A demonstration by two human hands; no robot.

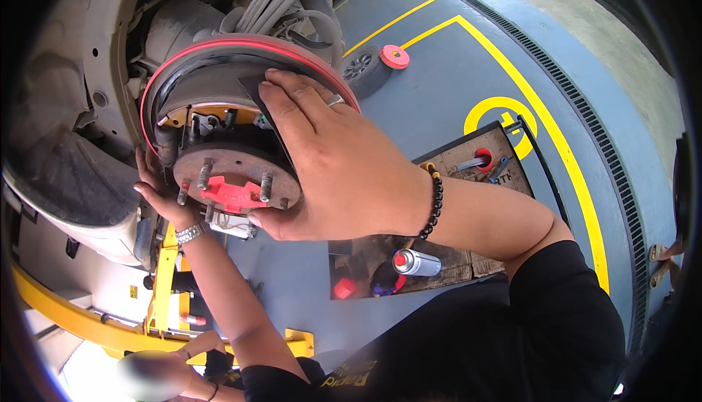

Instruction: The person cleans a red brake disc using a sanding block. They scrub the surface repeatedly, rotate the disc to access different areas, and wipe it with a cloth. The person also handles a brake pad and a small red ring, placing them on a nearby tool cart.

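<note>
In front of me is a drum brake assembly with its drum off. It has a round hub flange (238,163) with wheel studs, a bright red piece (232,193) on the flange, and a curved brake shoe (197,88). My right hand (351,161) lies across the assembly's right side, fingertips pressing a dark flat sheet (257,102) that looks like sandpaper. Its thumb is near the flange's lower edge. My left hand (167,194) reaches up to the lower left edge, fingers apart beside the flange; some of them are partly hidden. A red-edged ring (274,42) surrounds the shoe.
Below right stands a workbench (461,245) with a spray can (418,262), a red cup (482,158) and tools. A wheel (364,69) and a red disc (395,57) lie on the floor. Yellow lift arms (73,319) and another person's arm (201,345) are at lower left.
</note>
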